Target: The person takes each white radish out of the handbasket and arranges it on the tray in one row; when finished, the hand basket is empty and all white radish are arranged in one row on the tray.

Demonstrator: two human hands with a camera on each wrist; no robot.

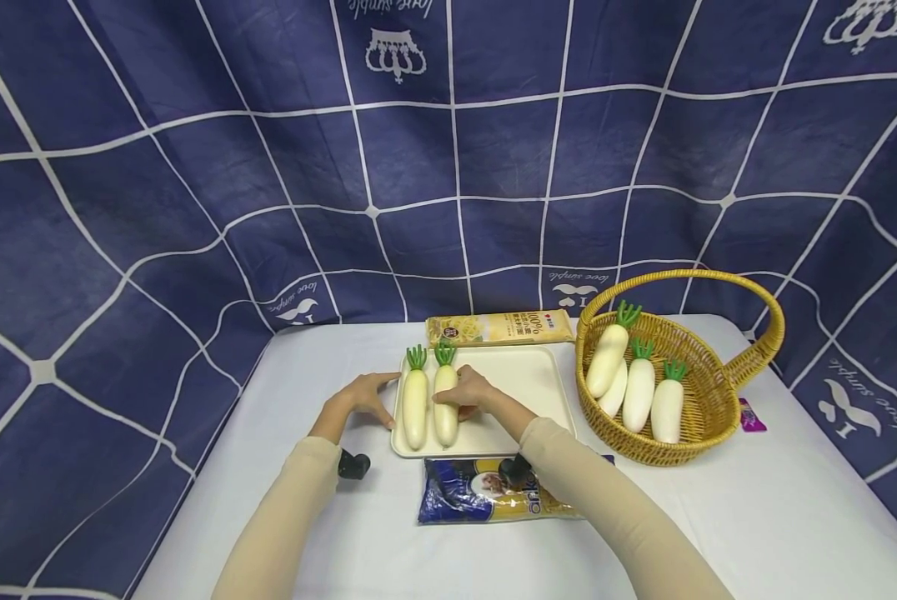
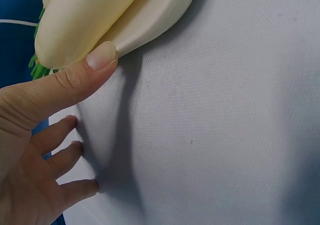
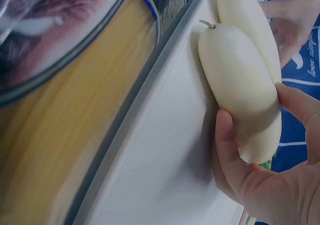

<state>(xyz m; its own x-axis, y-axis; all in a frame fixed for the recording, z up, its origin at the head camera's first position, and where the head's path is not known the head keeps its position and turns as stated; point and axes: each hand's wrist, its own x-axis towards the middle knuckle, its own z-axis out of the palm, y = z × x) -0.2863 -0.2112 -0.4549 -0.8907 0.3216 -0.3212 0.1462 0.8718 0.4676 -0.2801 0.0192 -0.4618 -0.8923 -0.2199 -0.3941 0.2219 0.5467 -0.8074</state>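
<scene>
Two white radishes with green tops lie side by side on the left part of a cream rectangular tray. My right hand grips the inner radish, thumb on one side and fingers on the other, as the right wrist view shows. Beside it, nearer the tray's left edge, is the outer radish. My left hand is at that edge with its fingers spread. In the left wrist view the thumb rests at the tray's rim, and the other fingers reach down near the tablecloth.
On the right, a wicker basket with a tall handle holds several more white radishes. Behind the tray lies a yellow noodle packet. A blue-and-yellow pasta bag lies in front, under my right forearm. A small purple packet sits beside the basket.
</scene>
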